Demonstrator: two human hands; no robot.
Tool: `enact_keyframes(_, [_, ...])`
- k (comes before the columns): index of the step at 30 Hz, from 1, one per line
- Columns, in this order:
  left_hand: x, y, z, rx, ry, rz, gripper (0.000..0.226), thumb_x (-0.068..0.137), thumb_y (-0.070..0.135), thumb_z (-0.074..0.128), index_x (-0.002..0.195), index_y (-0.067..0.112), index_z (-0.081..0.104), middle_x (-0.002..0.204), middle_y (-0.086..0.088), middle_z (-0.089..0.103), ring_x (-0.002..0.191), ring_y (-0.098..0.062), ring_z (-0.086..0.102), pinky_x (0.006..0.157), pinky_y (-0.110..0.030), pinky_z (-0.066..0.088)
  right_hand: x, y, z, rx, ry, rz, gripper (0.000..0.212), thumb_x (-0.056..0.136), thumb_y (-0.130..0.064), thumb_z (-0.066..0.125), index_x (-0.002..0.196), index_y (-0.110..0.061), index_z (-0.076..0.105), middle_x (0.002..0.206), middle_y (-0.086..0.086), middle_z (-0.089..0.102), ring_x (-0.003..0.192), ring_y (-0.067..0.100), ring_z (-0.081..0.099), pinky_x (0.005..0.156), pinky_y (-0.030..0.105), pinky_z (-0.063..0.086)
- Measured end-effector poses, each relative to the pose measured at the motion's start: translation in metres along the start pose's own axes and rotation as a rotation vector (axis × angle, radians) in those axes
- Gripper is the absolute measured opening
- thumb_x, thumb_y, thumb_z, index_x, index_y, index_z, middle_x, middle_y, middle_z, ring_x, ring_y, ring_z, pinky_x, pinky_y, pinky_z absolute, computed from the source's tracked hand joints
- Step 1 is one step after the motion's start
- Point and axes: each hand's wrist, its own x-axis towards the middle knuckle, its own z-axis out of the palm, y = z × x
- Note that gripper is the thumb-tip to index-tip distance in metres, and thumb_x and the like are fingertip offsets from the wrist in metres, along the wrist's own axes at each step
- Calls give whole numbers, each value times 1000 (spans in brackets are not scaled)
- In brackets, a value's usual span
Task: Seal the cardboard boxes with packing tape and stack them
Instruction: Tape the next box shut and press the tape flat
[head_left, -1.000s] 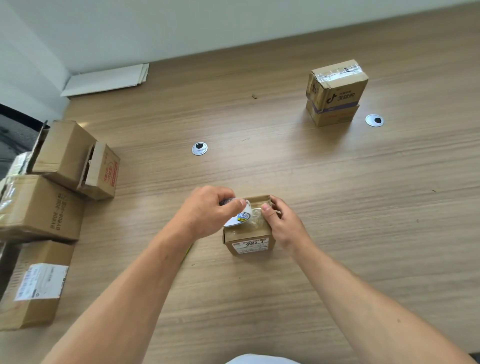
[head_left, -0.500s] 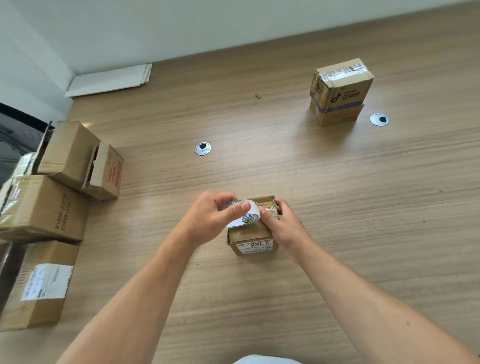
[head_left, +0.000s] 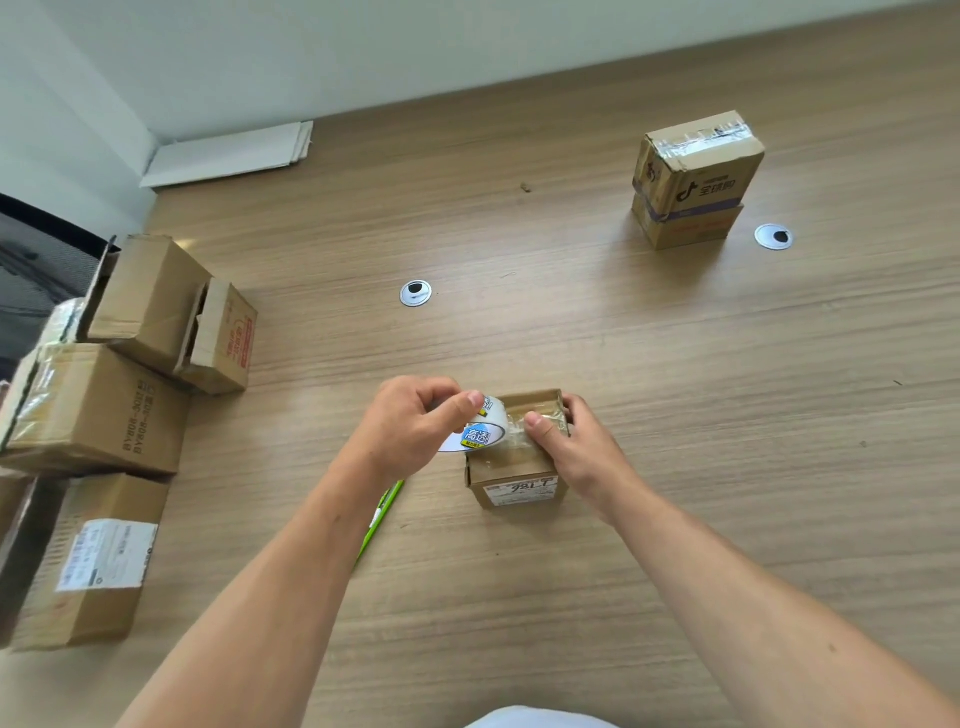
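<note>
The small box (head_left: 514, 467) sits on the table (head_left: 623, 597) right in front of the person, and the left hand (head_left: 405, 428) has its fingers curled round the tape roll (head_left: 480, 430), holding it over the box's left top edge with a clear strip (head_left: 519, 439) running across the lid. The right hand (head_left: 582, 449) pins that strip down with the thumb, other fingers hooked over the box's far side. Two taped boxes (head_left: 693, 176) sit stacked way off to the right, more boxes (head_left: 119, 395) crowd the left edge, and a green thing (head_left: 382, 512) pokes out under the left forearm.
</note>
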Motion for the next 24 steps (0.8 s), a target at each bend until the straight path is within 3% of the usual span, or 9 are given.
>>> enact_keyframes(2, [-2,-1,2,2,22,10,45,84,46,61,60,7,57,54,5,33,50,-7,28,49,-21,22,0,-5,0,-42,7,-27,77,72,-77,67,135,-39,47,129,-7,64,119,16,61,105,46,48])
enact_keyframes(5, [-5,-3,4,-44,50,44,59,79,58,61,65,1,56,57,1,33,54,-10,28,52,-26,23,0,-16,3,-85,-25,-58,61,81,-54,62,137,-51,39,133,1,58,122,21,57,107,45,46])
enact_keyframes(10, [-12,-9,4,-263,61,9,40,84,53,58,56,25,51,58,9,39,60,-15,36,62,-35,28,-4,-19,10,-98,9,-41,43,83,-65,58,119,-51,41,114,4,65,106,26,64,95,47,53])
enact_keyframes(12, [-11,-9,4,-276,50,14,37,83,51,59,56,26,54,58,9,43,60,-13,42,60,-32,31,-4,-18,7,-104,16,-46,37,90,-58,63,118,-50,41,110,1,66,102,24,65,93,45,53])
enact_keyframes(17, [-12,-17,4,-399,61,-49,35,76,51,65,53,25,59,58,8,48,59,-12,41,56,-21,35,-5,-16,4,-80,12,-50,48,83,-61,66,122,-45,42,110,-4,67,102,22,66,93,48,53])
enact_keyframes(24, [-15,-26,-5,-272,126,-39,42,76,57,65,52,23,58,59,-6,34,57,-16,27,53,-29,20,-4,-17,0,-119,6,-59,47,92,-54,66,129,-37,42,113,-3,64,106,25,63,96,43,50])
